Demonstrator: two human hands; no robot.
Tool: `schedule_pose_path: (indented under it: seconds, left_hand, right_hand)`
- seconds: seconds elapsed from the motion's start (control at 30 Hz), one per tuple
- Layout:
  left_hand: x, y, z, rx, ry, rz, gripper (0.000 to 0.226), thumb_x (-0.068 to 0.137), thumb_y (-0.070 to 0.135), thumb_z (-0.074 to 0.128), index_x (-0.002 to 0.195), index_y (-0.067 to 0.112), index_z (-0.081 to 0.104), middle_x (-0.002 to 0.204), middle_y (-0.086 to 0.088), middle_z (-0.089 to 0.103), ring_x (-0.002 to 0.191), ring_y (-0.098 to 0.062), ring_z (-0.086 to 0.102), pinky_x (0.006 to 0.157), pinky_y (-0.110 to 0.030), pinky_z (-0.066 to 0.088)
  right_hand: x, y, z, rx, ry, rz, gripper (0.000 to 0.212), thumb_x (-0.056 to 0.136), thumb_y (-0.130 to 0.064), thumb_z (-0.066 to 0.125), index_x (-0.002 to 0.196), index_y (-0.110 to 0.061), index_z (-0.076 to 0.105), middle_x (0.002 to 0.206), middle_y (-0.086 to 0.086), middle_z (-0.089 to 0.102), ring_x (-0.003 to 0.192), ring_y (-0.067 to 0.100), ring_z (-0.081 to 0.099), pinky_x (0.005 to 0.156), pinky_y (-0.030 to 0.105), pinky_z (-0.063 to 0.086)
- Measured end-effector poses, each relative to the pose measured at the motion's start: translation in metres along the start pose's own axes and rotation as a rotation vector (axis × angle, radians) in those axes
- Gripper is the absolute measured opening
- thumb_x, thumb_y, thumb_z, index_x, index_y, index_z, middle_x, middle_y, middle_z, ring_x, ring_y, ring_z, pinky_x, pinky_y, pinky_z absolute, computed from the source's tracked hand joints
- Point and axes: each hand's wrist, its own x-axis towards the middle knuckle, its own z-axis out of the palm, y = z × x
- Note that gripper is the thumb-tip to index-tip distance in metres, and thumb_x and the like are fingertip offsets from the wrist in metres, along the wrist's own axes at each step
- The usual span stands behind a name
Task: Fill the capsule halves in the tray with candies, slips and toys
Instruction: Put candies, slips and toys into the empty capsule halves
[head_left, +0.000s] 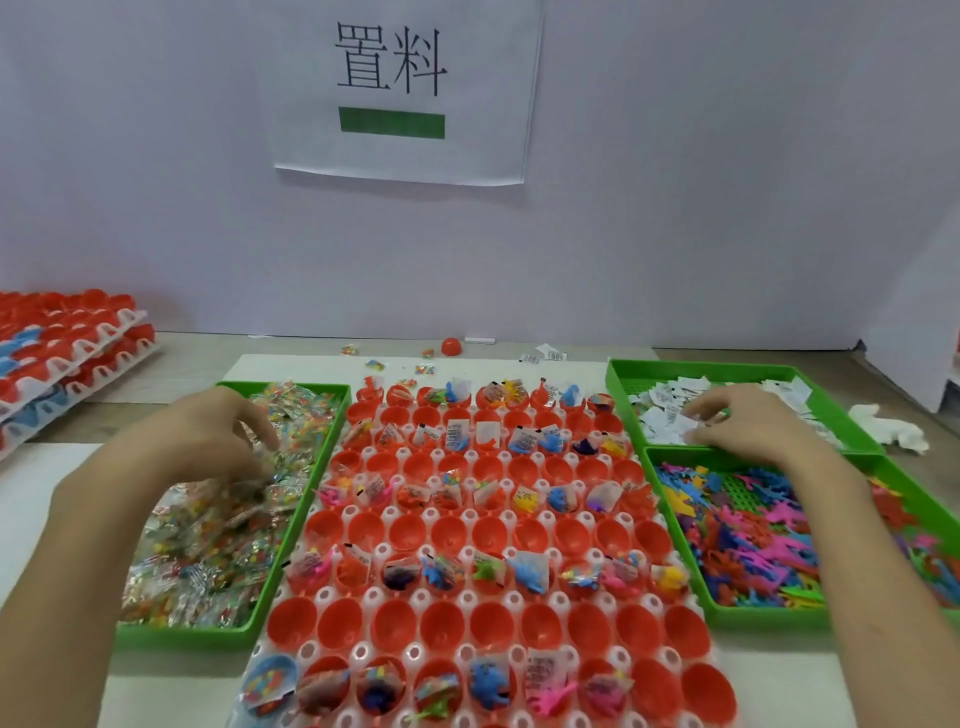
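A white tray (535, 595) of red capsule halves (447, 626) lies in the middle; alternate rows hold candies, slips and toys, the rows between are bare. My left hand (218, 434) hovers over the green bin of wrapped candies (208, 545) at the left, fingers curled down into the packets; what they hold is hidden. My right hand (748, 423) reaches into the green bin of white paper slips (670, 415) at the back right, fingertips pinching at the slips. In front of it a green bin holds colourful plastic toys (753, 540).
Stacked trays of red and blue capsules (67, 353) stand at the far left. Loose candies, a red capsule half (451, 345) and slips lie by the back wall. Crumpled white paper (888, 428) lies right of the slip bin. A paper sign (400, 88) hangs on the wall.
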Motion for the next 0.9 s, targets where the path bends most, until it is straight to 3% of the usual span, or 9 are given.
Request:
schedule_pose_path:
  seconds: [0.1, 0.17, 0.27, 0.37, 0.47, 0.53, 0.6, 0.73, 0.9]
  left_hand:
    - [-0.007, 0.006, -0.006, -0.014, 0.107, 0.024, 0.013, 0.081, 0.012, 0.082, 0.080, 0.022, 0.075, 0.071, -0.002, 0.068, 0.066, -0.020, 0.062, 0.057, -0.028, 0.042]
    - [-0.013, 0.012, -0.011, -0.049, 0.182, 0.059, 0.012, 0.083, 0.012, 0.081, 0.076, 0.021, 0.074, 0.066, -0.003, 0.066, 0.062, -0.021, 0.060, 0.056, -0.028, 0.043]
    - [-0.022, 0.022, -0.017, -0.088, 0.306, 0.141, 0.003, 0.086, 0.015, 0.078, 0.085, 0.018, 0.078, 0.070, 0.001, 0.070, 0.067, -0.019, 0.064, 0.057, -0.025, 0.042]
    - [-0.034, 0.037, -0.022, -0.135, 0.355, 0.208, 0.011, 0.092, 0.015, 0.070, 0.087, 0.022, 0.077, 0.071, 0.008, 0.073, 0.070, -0.014, 0.068, 0.061, -0.025, 0.045]
    - [-0.046, 0.060, -0.022, -0.252, 0.345, 0.292, 0.018, 0.096, 0.015, 0.066, 0.085, 0.025, 0.075, 0.074, 0.010, 0.076, 0.072, -0.013, 0.073, 0.073, -0.036, 0.057]
    - [-0.056, 0.078, -0.019, -0.370, 0.324, 0.367, 0.015, 0.096, 0.013, 0.065, 0.091, 0.021, 0.077, 0.075, 0.007, 0.077, 0.069, -0.009, 0.073, 0.074, -0.034, 0.061]
    - [-0.066, 0.097, -0.013, -0.438, 0.313, 0.446, 0.013, 0.095, 0.012, 0.066, 0.093, 0.019, 0.077, 0.076, 0.007, 0.077, 0.067, -0.005, 0.073, 0.070, -0.024, 0.060]
    - [-0.089, 0.128, -0.001, -0.568, 0.292, 0.554, 0.006, 0.091, 0.017, 0.071, 0.089, 0.020, 0.075, 0.072, 0.008, 0.077, 0.067, -0.007, 0.074, 0.068, -0.023, 0.061]
    - [-0.112, 0.152, 0.011, -0.938, 0.182, 0.640, 0.006, 0.091, 0.016, 0.070, 0.091, 0.010, 0.070, 0.082, 0.001, 0.079, 0.078, -0.015, 0.077, 0.071, -0.021, 0.060]
  right_hand:
    - [0.003, 0.001, 0.005, 0.006, 0.023, -0.027, 0.015, 0.080, -0.015, 0.083, 0.087, -0.024, 0.074, 0.095, 0.000, 0.071, 0.082, 0.012, 0.062, 0.067, 0.025, 0.043]
    - [0.005, 0.002, 0.006, 0.023, 0.027, -0.043, 0.018, 0.079, -0.012, 0.083, 0.076, -0.026, 0.072, 0.087, -0.003, 0.071, 0.079, 0.007, 0.061, 0.060, 0.022, 0.040]
    - [0.004, 0.004, 0.006, 0.070, 0.055, -0.066, 0.017, 0.078, -0.012, 0.084, 0.074, -0.024, 0.072, 0.082, -0.006, 0.071, 0.079, 0.007, 0.062, 0.059, 0.021, 0.040]
    - [-0.001, 0.001, 0.005, 0.091, 0.081, -0.083, 0.013, 0.081, -0.013, 0.081, 0.075, -0.022, 0.073, 0.084, -0.005, 0.072, 0.080, 0.008, 0.063, 0.060, 0.021, 0.041]
    - [-0.008, -0.011, -0.007, 0.113, 0.161, -0.137, 0.008, 0.083, -0.017, 0.080, 0.079, -0.021, 0.075, 0.085, -0.005, 0.073, 0.083, 0.010, 0.066, 0.064, 0.023, 0.043]
    - [-0.016, -0.027, -0.023, 0.210, 0.182, -0.222, 0.006, 0.082, -0.020, 0.081, 0.082, -0.022, 0.075, 0.080, -0.009, 0.074, 0.081, 0.007, 0.069, 0.067, 0.021, 0.045]
    - [-0.031, -0.051, -0.039, 0.367, 0.173, -0.353, 0.010, 0.078, -0.022, 0.083, 0.082, -0.023, 0.074, 0.076, -0.011, 0.075, 0.074, 0.002, 0.070, 0.072, 0.020, 0.049]
    - [-0.076, -0.099, -0.065, 0.659, 0.113, -0.696, 0.023, 0.067, -0.042, 0.085, 0.079, -0.025, 0.073, 0.078, -0.002, 0.076, 0.068, 0.015, 0.069, 0.073, 0.023, 0.056]
    - [-0.118, -0.140, -0.068, 0.794, -0.054, -0.973, 0.017, 0.076, -0.026, 0.082, 0.084, -0.018, 0.068, 0.078, -0.007, 0.074, 0.070, 0.011, 0.069, 0.070, 0.022, 0.054]
